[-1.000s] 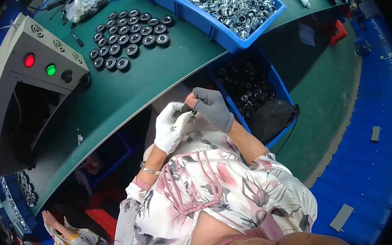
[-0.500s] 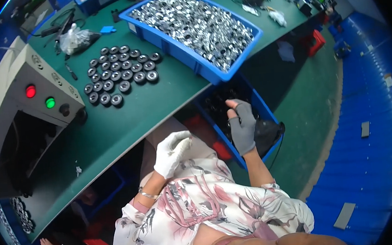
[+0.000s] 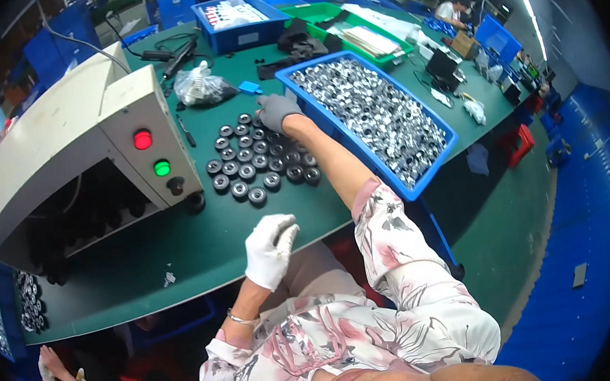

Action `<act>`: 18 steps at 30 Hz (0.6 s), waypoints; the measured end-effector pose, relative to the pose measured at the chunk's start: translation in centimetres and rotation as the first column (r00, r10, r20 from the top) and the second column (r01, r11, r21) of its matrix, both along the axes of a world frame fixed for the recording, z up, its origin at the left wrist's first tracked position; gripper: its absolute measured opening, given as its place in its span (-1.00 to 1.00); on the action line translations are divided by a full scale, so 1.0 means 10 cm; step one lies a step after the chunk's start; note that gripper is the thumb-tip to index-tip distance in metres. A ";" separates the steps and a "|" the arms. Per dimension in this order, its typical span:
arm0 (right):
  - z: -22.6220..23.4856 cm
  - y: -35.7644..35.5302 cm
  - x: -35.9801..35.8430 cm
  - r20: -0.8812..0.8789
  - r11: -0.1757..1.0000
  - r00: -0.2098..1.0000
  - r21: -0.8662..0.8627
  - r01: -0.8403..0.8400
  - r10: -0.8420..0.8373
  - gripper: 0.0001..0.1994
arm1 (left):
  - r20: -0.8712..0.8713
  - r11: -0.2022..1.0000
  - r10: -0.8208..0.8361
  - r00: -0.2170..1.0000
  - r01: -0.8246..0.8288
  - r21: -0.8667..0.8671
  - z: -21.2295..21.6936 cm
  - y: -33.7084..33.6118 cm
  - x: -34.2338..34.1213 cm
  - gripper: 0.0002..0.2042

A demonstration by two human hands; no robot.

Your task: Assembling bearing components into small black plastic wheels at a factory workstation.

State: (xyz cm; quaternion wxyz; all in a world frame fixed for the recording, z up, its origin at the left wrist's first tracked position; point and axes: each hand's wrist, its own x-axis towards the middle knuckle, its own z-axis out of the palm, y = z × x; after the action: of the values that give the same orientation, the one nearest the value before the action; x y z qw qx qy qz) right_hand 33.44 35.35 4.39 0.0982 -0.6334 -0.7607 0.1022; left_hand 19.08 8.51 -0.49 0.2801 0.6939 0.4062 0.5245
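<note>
My right hand (image 3: pixel 280 113), in a grey glove with bare fingertips, reaches over the far edge of a group of black round wheel-like parts (image 3: pixel 247 171). Its fingers are curled in; whatever they pinch is hidden. These parts lie flat on the green table (image 3: pixel 218 271) in loose rows, each with a shiny ring around its centre. Above my lap, near the table's front edge, my left hand (image 3: pixel 270 251) wears a white glove. The left fingers are bent and drawn together, and I cannot make out anything in them.
A blue bin (image 3: pixel 449 141) full of small shiny metal pieces stands right of the parts. At the left is a beige machine (image 3: pixel 60 132) with red and green lights. A plastic bag (image 3: pixel 198 85), green tray (image 3: pixel 388 58) and another blue bin (image 3: pixel 248 36) sit farther back. Another person's hand (image 3: pixel 51 361) shows lower left.
My right hand has moved from above the blue bin below the table to the far side of the black parts. My left hand stays bent near my lap. The view has tilted up.
</note>
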 end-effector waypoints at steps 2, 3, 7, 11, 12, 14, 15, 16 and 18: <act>0.00 0.22 -0.06 -0.055 0.999 0.998 -0.031 -0.036 0.035 -0.59 | -0.015 0.998 -0.007 1.000 0.008 0.056 0.05 -0.01 0.01 -0.84; 0.00 0.25 -0.09 -0.027 0.995 0.998 -0.079 -0.067 0.065 -0.54 | -0.005 0.999 -0.018 1.000 0.018 0.026 0.05 -0.01 0.00 -0.84; -0.13 0.39 -0.12 -0.044 0.987 0.991 -0.088 -0.131 0.128 -0.47 | 0.044 0.998 -0.049 0.998 0.050 -0.030 0.05 0.03 -0.01 -0.82; -0.22 0.41 -0.06 -0.149 0.978 0.971 -0.068 -0.198 0.186 -0.60 | 0.039 0.997 -0.069 0.997 0.070 -0.026 0.08 0.06 -0.01 -0.82; -0.25 0.40 -0.05 -0.208 0.977 0.963 -0.083 -0.194 0.174 -0.62 | 0.034 0.997 -0.072 0.997 0.073 -0.019 0.07 0.06 -0.02 -0.82; -0.31 0.33 0.04 -0.261 0.988 0.959 -0.068 -0.136 0.114 -0.67 | 0.044 0.996 -0.087 0.995 0.088 -0.013 0.07 0.06 -0.02 -0.81; -0.30 0.27 0.06 -0.317 0.995 0.946 -0.053 -0.083 0.062 -0.70 | 0.051 0.995 -0.096 0.994 0.097 -0.006 0.07 0.06 -0.03 -0.81; -0.29 0.20 0.07 -0.314 0.995 0.947 -0.054 -0.086 0.065 -0.70 | 0.054 0.996 -0.093 0.994 0.094 -0.006 0.07 0.05 -0.03 -0.81; -0.20 0.03 0.13 -0.350 0.997 0.935 -0.049 -0.066 0.045 -0.75 | 0.045 0.994 -0.108 0.993 0.109 -0.017 0.08 0.04 -0.03 -0.81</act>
State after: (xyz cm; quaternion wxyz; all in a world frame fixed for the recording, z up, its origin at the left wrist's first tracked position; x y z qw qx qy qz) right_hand 34.72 35.64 2.43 0.2095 -0.5861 -0.7454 0.2385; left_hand 18.75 8.90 0.33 0.3239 0.7005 0.3669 0.5194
